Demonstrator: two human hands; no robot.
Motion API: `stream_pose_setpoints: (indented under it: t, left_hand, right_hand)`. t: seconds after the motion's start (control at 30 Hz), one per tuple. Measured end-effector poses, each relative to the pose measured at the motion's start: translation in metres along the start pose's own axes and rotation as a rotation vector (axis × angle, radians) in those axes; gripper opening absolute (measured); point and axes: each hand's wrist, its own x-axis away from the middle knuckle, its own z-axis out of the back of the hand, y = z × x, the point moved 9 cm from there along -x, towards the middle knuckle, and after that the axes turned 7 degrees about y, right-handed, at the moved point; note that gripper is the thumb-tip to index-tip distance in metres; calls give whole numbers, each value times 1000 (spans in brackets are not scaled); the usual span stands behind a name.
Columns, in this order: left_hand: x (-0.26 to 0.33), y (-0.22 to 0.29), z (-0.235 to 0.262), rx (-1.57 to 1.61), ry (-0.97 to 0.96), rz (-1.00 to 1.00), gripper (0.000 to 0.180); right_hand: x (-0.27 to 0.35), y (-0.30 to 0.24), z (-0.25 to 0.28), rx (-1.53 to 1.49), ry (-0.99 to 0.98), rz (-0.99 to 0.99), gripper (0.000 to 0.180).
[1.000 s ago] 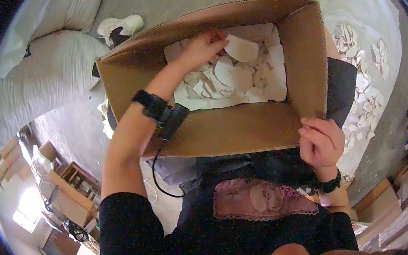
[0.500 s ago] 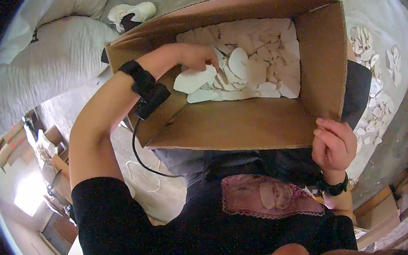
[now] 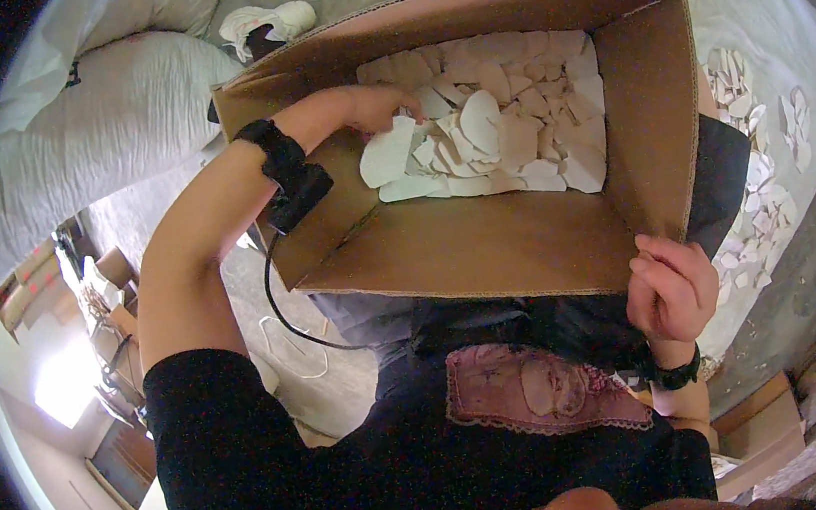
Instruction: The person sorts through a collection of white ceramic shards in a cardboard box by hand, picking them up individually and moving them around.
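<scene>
A cardboard box (image 3: pixel 487 241) with its top open sits before me on my lap. Thin, flat white pieces (image 3: pixel 519 136) with rounded or broken outlines cover its bottom, some stacked flat and others leaning. My left hand (image 3: pixel 376 107) reaches over the box's left wall. Its fingers pinch the upper edge of a larger white piece (image 3: pixel 385 155) with a rounded end, by the left end of the pile. At the near right corner, my right hand (image 3: pixel 671 287) has its fingers curled against the box's rim and holds it there.
Beyond the box's right side, more white pieces (image 3: pixel 763 189) lie on a pale sheet (image 3: pixel 796 39). Large white sacks (image 3: pixel 113 137) stand at the far left. A black cable (image 3: pixel 278 310) runs from my left wrist. Shoes (image 3: pixel 271 24) show past the box's far side.
My left hand has drawn slightly left, and the white piece in it has turned to a steeper angle. My right hand stays at the box corner.
</scene>
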Motion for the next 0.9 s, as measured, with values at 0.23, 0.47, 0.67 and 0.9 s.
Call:
stream_pose_setpoints:
  t: [0.23, 0.47, 0.67, 0.9]
  left_hand:
    - [-1, -5, 8, 82, 54, 29, 46]
    - [8, -10, 13, 117, 30, 165, 44]
    - [1, 0, -1, 211, -118, 52, 32]
    - [6, 37, -30, 233, -357, 2, 35]
  right_hand:
    - [2, 1, 1, 8, 7, -1, 20]
    - [-5, -5, 1, -27, -64, 83, 25]
    - [0, 0, 1, -59, -17, 10, 24]
    - [-2, -1, 2, -9, -7, 40, 22]
